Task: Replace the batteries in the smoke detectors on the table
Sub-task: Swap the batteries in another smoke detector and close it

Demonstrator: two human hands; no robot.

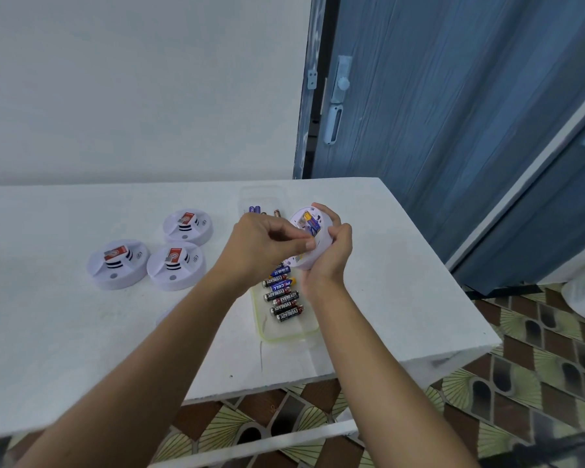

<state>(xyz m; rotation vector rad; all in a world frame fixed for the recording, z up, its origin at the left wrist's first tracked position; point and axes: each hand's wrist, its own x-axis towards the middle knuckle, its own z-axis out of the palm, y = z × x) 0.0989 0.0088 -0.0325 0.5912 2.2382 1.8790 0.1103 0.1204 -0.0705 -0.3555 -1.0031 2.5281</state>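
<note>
The open smoke detector (313, 238) is cupped back-up in the right hand (328, 261), above the battery tray (286, 329), so its compartment is exposed. The left hand (267, 244), at nine o'clock, is pinched at its cells; anything gripped cannot be told.

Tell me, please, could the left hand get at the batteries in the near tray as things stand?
Probably yes. The left hand hovers just above the near tray, whose batteries lie uncovered, with nothing between. It is pinching at the open smoke detector held by the right hand, so it would have to let go first.
</note>
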